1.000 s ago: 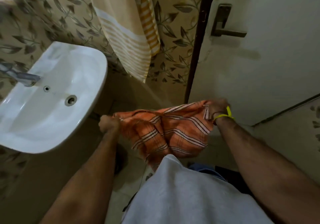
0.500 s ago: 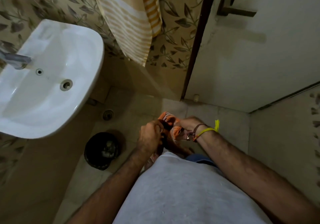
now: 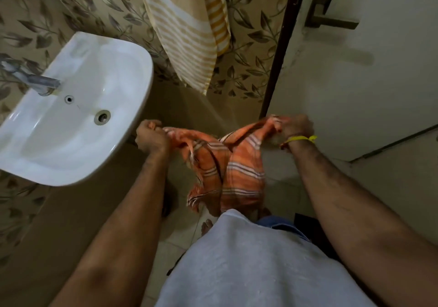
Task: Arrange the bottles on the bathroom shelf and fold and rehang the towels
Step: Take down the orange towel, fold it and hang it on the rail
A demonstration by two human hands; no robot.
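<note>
An orange checked towel (image 3: pixel 239 171) with white and dark stripes hangs stretched in front of my body. My left hand (image 3: pixel 151 137) grips its left top corner and my right hand (image 3: pixel 295 126), with a yellow band at the wrist, grips its right top corner. The cloth sags in loose folds between them and drops toward my grey shirt. A beige and yellow striped towel (image 3: pixel 187 29) hangs on the leaf-patterned wall above. No bottles or shelf are in view.
A white washbasin (image 3: pixel 75 107) with a metal tap (image 3: pixel 35 82) juts out at the left, close to my left hand. A pale door (image 3: pixel 355 81) with a dark lever handle (image 3: pixel 329 15) stands at the right. Tiled floor lies below.
Half a second ago my hands were together low at my waist with the towel bunched. They have since risen and spread apart, pulling the orange towel open again.
</note>
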